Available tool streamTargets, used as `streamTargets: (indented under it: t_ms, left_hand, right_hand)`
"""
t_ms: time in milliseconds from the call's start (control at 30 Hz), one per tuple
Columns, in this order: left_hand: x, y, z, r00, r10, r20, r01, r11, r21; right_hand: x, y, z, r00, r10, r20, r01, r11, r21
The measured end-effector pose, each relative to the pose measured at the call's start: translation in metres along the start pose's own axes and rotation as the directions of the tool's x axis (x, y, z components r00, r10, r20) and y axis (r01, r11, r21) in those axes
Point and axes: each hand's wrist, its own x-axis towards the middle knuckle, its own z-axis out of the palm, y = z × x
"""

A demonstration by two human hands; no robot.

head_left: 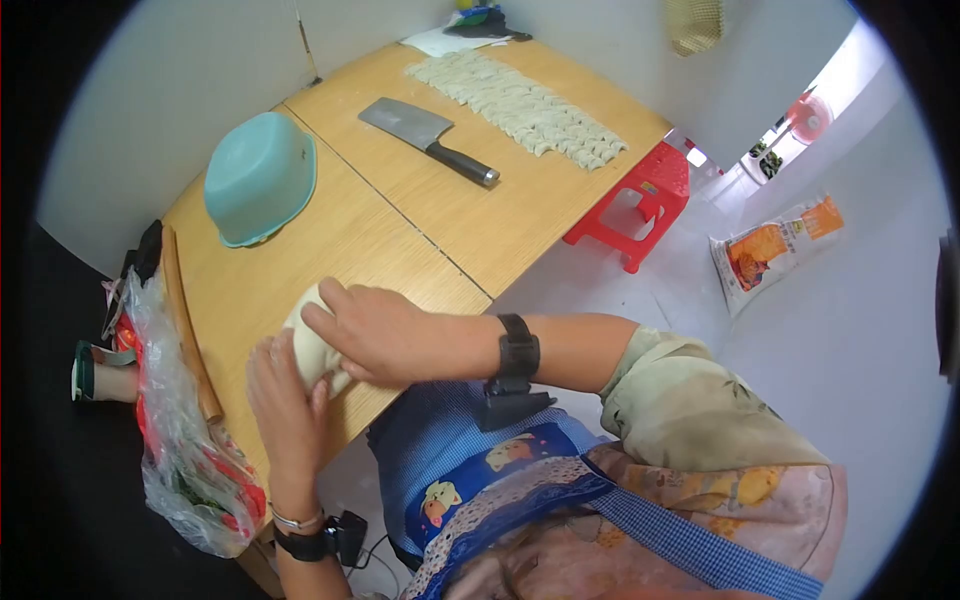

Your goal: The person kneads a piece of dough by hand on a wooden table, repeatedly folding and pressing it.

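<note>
Dough [314, 347]; smooth, seemingly rounded; between hands [285, 405] [378, 335]

Kitchen-like place: cleaver [407, 121], wooden rolling pin [184, 315], upturned basin [255, 175], dough pieces [520, 105] on table [480, 220].

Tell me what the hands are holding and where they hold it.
A lump of pale dough: as pictured, the left hand holds its lower left side, the right hand its upper right side.
</note>
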Motion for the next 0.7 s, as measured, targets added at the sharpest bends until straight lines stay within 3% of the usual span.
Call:
streamTargets:
  t_ms: [100,200,267,300,367,433,500,567,633,667,700]
  left_hand:
    - [0.032,-0.025,0.0,0.994,-0.034,0.101,0.045,0.993,-0.109]
    - [0.064,-0.06,0.003,0.992,-0.022,0.121,0.043,0.983,-0.176]
    - [0.083,-0.08,0.007,0.968,-0.099,0.232,0.13,0.984,-0.124]
    - [0.089,-0.084,0.007,0.969,-0.1,0.226,0.13,0.984,-0.124]
    - [0.097,-0.09,0.007,0.952,-0.25,0.174,0.281,0.941,-0.187]
    - [0.095,-0.099,0.013,0.927,-0.326,0.186,0.353,0.925,-0.138]
    - [0.086,-0.111,0.028,0.934,-0.323,0.154,0.307,0.944,0.124]
    - [0.065,-0.105,0.031,0.953,-0.287,0.096,0.269,0.949,0.163]
    - [0.051,-0.06,0.016,0.943,-0.333,0.017,0.334,0.943,-0.019]
    - [0.042,-0.05,0.012,0.968,-0.251,0.003,0.244,0.942,-0.231]
    - [0.03,-0.045,0.013,0.969,-0.247,-0.001,0.24,0.943,-0.23]
  right_hand:
    - [0.03,0.025,0.007,0.995,-0.067,-0.076,0.072,0.996,0.055]
    - [0.069,0.041,0.009,1.0,0.004,-0.002,-0.004,1.0,-0.018]
    - [0.087,0.044,0.012,0.999,0.04,0.031,-0.038,0.997,-0.069]
    - [0.093,0.044,0.014,0.997,0.068,-0.021,-0.07,0.989,-0.13]
    - [0.105,0.042,0.019,0.993,0.085,-0.078,-0.098,0.976,-0.195]
    - [0.11,0.042,0.025,0.956,0.293,0.019,-0.292,0.955,-0.047]
    - [0.102,0.04,0.028,0.956,0.291,0.027,-0.292,0.956,0.019]
    - [0.084,0.036,0.033,0.956,0.29,0.036,-0.292,0.953,0.085]
    - [0.06,0.028,0.041,0.963,0.217,-0.162,-0.184,0.963,0.196]
    - [0.047,0.026,0.043,0.963,0.214,-0.167,-0.181,0.964,0.193]
    - [0.034,0.023,0.044,0.942,0.158,-0.295,-0.09,0.969,0.231]
